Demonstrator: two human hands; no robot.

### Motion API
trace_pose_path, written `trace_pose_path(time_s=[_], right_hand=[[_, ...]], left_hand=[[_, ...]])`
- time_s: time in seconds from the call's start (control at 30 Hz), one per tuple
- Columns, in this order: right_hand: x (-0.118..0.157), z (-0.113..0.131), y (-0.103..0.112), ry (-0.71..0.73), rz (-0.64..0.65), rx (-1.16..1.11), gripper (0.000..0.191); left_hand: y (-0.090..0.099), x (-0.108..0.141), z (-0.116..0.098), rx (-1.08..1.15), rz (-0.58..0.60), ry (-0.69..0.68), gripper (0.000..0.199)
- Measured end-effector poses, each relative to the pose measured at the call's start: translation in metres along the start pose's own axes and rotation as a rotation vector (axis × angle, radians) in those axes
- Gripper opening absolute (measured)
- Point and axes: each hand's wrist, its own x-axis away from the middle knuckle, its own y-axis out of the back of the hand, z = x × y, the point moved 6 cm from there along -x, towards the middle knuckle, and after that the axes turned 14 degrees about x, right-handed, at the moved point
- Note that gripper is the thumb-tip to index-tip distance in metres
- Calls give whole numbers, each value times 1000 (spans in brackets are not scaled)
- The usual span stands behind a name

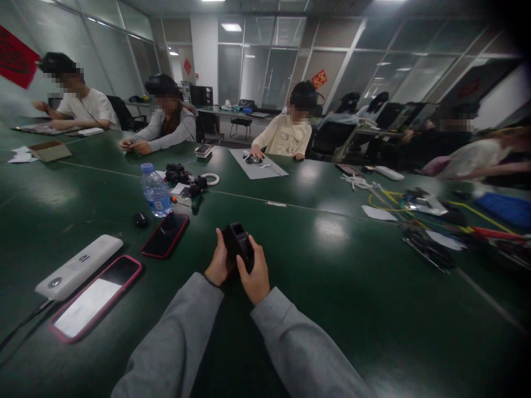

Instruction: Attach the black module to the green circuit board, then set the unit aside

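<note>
A small black box-shaped device point(240, 242) is held above the green table, its top face tilted toward me. It has what looks like a little screen and markings; its exact kind I cannot make out. My left hand point(218, 261) grips its left side, thumb up along the edge. On the right, my right hand point(256, 272) wraps the other side, with the thumb against the near face. The far fingers of both hands are partly hidden behind the device. Nearest to my left hand on the table lies a black phone with a red edge point(166, 235).
Left on the green table point(315, 326) are a pink-cased phone point(97, 298), a white power bank with a cable point(78, 267), a black mouse-like object point(140, 220) and a water bottle point(156, 190). Cables and tools point(429, 249) clutter the right. Several people sit across.
</note>
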Motion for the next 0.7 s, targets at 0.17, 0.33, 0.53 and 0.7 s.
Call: trace_pose_path(time_s=[0.17,0.33,0.53,0.7], right_hand=[[-6,-2,16,-31,-65,-36,46],[-14,-35,9,-191,55,-270,42],[-14,-64,1,-302,83,-330,48],[-13,-77,1,-335,8,-63,75]], left_hand=[[-2,0,-6,47,-36,-27,66],[-10,1,-6,68,13,0,65],[-13,6,-6,29,22,1,64],[-12,5,-4,18,9,26,64]])
